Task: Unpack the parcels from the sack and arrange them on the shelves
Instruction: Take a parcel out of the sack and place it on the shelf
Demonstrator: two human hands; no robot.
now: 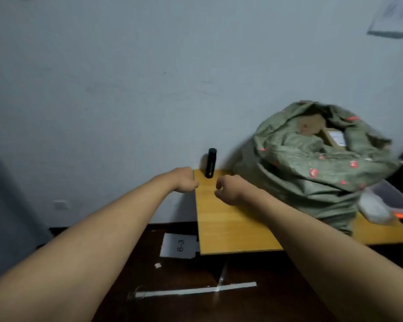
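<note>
Sack (312, 163) sits open on table (221, 224) (both hands empty, apart).

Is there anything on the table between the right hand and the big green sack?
No, in the head view only bare table lies between the right hand and the sack.
</note>
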